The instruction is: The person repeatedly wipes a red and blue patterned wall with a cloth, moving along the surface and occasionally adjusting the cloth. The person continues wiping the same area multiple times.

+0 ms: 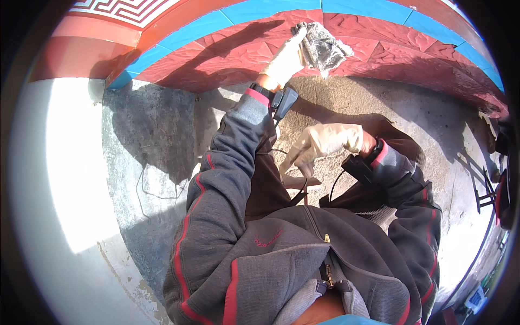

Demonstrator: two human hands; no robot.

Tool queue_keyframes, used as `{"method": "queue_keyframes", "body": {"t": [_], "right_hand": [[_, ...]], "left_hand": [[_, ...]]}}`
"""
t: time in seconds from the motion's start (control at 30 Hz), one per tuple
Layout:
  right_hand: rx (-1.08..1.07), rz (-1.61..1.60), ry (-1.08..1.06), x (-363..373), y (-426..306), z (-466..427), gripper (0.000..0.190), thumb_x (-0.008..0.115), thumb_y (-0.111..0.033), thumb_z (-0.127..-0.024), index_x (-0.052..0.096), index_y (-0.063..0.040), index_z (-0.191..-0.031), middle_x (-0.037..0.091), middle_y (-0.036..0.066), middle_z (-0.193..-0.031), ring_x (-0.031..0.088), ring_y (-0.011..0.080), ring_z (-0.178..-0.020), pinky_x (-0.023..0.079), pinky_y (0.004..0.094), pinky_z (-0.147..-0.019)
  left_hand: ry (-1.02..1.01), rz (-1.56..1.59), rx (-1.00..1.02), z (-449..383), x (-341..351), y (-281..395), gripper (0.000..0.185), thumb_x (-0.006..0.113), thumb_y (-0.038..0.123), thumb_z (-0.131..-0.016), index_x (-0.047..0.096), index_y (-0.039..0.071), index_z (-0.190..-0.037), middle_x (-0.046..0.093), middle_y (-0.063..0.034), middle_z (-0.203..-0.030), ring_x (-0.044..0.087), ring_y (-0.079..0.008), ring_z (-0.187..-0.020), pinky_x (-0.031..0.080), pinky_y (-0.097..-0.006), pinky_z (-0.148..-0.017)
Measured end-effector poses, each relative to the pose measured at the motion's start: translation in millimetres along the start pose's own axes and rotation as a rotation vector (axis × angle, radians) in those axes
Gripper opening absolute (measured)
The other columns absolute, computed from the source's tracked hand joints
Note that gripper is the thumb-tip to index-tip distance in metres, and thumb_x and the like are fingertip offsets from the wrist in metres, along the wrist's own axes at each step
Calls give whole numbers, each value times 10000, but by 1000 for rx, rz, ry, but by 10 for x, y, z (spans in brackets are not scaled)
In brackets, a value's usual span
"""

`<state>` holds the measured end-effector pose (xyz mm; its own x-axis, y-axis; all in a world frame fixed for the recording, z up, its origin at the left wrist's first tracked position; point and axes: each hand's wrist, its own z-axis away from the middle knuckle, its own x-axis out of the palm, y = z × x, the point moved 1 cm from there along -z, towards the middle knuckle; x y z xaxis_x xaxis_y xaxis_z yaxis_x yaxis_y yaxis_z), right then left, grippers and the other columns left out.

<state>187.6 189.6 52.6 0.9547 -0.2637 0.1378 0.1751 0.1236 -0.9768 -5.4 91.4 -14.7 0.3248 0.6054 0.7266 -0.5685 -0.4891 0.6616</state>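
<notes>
My left hand (pixel 286 59), in a pale glove, grips a crumpled grey, dirt-stained cloth (pixel 323 46) and rests it against the red textured wall tiles (pixel 248 53). Lower down, in front of my body, my right hand (pixel 325 142) hangs in a similar pale glove with its fingers bent downward and loosely apart. No object shows in that hand. Each wrist carries a dark strap with a black device, the left one (pixel 284 101) near the red cuff.
A band of blue tiles (pixel 191 30) runs above the red ones. A white wall (pixel 61 170) stands at the left. Thin cables hang near my wrists and knees. A dark metal frame (pixel 485 191) stands on the concrete floor (pixel 154 134) at the right.
</notes>
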Motion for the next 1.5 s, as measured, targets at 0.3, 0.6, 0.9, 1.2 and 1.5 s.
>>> {"method": "queue_keyframes", "body": {"t": [0.3, 0.6, 0.9, 1.2, 1.5], "right_hand": [[-167, 450, 1451, -1210, -47, 833, 561, 709, -197, -866, 499, -91, -1375, 495, 70, -1417, 475, 185, -1279, 376, 348, -1065], [-151, -20, 1432, -1137, 160, 423, 261, 681, -79, -855, 567, -7, -1079, 568, 19, -657, 522, 81, -481, 393, 272, -424], [-5, 86, 1534, -1171, 180, 663, 346, 688, -231, -875, 636, 47, -1074, 676, 119, -772, 644, 162, -707, 505, 328, -644], [-78, 231, 1599, -1137, 283, 775, 403, 633, -341, -900, 665, 17, -1081, 699, 184, -875, 686, 245, -824, 523, 353, -730], [-28, 196, 1889, -1411, 485, 818, 237, 574, -176, -811, 644, 49, -837, 626, 250, -724, 637, 389, -667, 498, 446, -647]], "left_hand": [[-5, 220, -42, -231, 203, -287, 293, 565, 253, -974, 557, 84, -1213, 619, -75, -1152, 610, -198, -1066, 498, -356, -958], [-142, -554, -145, 193, 415, -87, 452, 473, 374, -1002, 506, 107, -1365, 548, 23, -1262, 525, -84, -1106, 427, -263, -936], [57, -618, -106, -53, 272, -243, 522, 473, 413, -988, 462, 89, -1397, 471, -18, -1360, 448, -123, -1209, 357, -306, -1010], [71, -663, -115, -125, 267, -295, 596, 473, 452, -974, 418, 72, -1429, 394, -60, -1459, 371, -163, -1313, 288, -348, -1084], [146, -670, -92, -216, 81, -390, 611, 499, 457, -961, 445, 25, -1390, 432, -101, -1432, 407, -201, -1288, 308, -360, -1078]]}}
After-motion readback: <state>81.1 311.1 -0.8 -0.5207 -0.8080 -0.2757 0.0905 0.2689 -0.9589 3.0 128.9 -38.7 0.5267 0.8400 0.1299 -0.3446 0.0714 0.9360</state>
